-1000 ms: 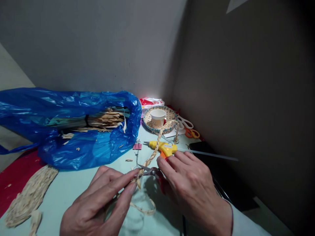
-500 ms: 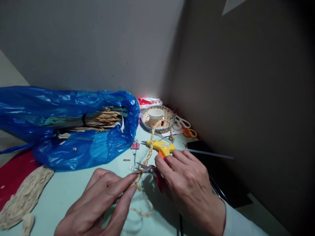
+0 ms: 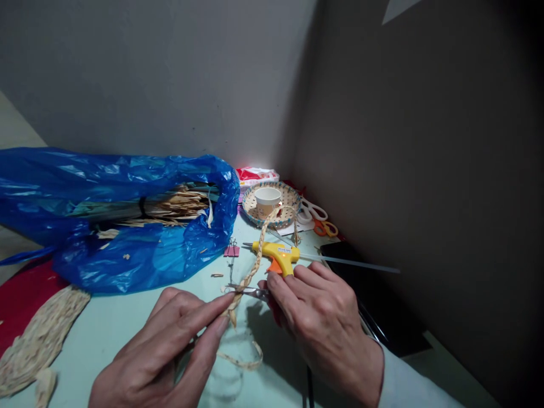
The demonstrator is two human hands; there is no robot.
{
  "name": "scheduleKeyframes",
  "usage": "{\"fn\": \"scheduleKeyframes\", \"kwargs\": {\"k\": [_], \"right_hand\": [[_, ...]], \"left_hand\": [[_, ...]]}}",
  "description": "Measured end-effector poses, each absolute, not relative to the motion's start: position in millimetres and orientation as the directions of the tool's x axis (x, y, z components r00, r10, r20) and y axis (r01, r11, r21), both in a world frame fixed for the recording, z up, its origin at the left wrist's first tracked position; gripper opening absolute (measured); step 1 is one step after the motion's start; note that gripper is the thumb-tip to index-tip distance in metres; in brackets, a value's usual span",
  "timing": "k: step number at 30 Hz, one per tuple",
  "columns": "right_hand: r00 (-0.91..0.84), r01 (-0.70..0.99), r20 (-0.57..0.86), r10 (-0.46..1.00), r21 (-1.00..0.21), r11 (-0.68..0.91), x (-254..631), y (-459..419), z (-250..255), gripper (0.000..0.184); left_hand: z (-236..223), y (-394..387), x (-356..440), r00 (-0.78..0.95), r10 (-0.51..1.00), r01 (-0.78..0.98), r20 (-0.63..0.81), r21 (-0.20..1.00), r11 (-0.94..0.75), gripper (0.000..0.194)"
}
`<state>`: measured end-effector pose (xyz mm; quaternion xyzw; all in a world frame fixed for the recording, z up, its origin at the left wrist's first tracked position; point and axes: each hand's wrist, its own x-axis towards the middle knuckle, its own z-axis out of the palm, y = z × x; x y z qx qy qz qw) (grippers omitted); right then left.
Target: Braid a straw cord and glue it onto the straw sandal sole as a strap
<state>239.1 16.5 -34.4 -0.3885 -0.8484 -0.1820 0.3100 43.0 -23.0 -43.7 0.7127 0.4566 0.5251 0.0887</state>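
Note:
A pale braided cord [image 3: 257,258] runs from the woven tray down to my left hand [image 3: 165,345], which pinches it between thumb and forefinger near a short loose tip. My right hand [image 3: 323,323] grips a small pair of scissors [image 3: 254,292] with red handles, mostly hidden in the fingers. The blades lie across the braid just above my left fingertips and look nearly closed. A thin length of the cord curls on the table below. Just beyond my right hand lies a yellow glue gun [image 3: 278,253] with an orange trigger and a long clear glue stick.
A blue plastic bag [image 3: 165,260] with dried strips stands at left. Behind are a woven tray [image 3: 293,198] holding a paper cup [image 3: 267,199], white-handled scissors [image 3: 314,211] and orange-handled scissors [image 3: 326,228]. A pink binder clip [image 3: 232,250], a black flat object [image 3: 382,306] and a braided piece [image 3: 46,331] lie around.
The scissor blades have closed from a wider spread onto the braid. Both hands sit slightly further left in view, as the whole scene has shifted a little.

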Motion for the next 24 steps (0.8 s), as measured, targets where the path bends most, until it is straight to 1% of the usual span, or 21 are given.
{"fn": "scheduleKeyframes", "kwargs": {"k": [2,5,7,9,12,15,17,21,23,24], "right_hand": [[-0.495,0.771,0.650,0.577,0.024,0.636,239.7,17.8,-35.2,0.030],[-0.444,0.783,0.637,0.630,-0.066,0.618,241.6,21.4,-36.3,0.028],[-0.417,0.790,0.643,0.642,-0.092,0.606,243.2,23.4,-36.4,0.025],[-0.417,0.790,0.644,0.642,-0.093,0.606,244.5,24.3,-35.8,0.027],[-0.437,0.785,0.635,0.637,-0.077,0.615,244.8,23.7,-33.9,0.029],[-0.459,0.785,0.616,0.640,-0.056,0.617,242.9,22.2,-32.9,0.023],[-0.487,0.779,0.597,0.638,-0.033,0.626,241.5,21.2,-33.1,0.019],[-0.521,0.782,0.593,0.614,0.044,0.621,240.5,19.5,-35.0,0.009],[-0.532,0.782,0.611,0.587,0.090,0.616,240.7,19.1,-35.9,0.005],[-0.538,0.779,0.616,0.576,0.102,0.618,240.9,19.0,-36.3,0.009]], "left_hand": [[-41.8,-23.8,42.1,0.041,0.768,0.540,0.640,0.632,-0.555,0.038],[-39.8,-23.5,41.2,-0.012,0.793,0.540,0.609,0.671,-0.508,0.036],[-40.0,-22.5,41.1,-0.055,0.802,0.541,0.595,0.693,-0.477,0.033],[-41.1,-21.3,41.2,-0.077,0.815,0.519,0.574,0.721,-0.458,0.031],[-42.5,-19.5,41.2,-0.100,0.828,0.490,0.551,0.752,-0.441,0.031],[-42.2,-18.6,40.9,-0.125,0.823,0.507,0.554,0.749,-0.426,0.030],[-41.3,-18.7,40.4,-0.109,0.814,0.534,0.571,0.724,-0.437,0.030],[-40.5,-20.0,39.7,0.010,0.761,0.585,0.648,0.614,-0.530,0.033],[-40.9,-20.7,40.3,0.025,0.762,0.586,0.647,0.608,-0.536,0.032],[-41.1,-21.0,41.0,0.011,0.771,0.580,0.637,0.624,-0.524,0.033]]}}
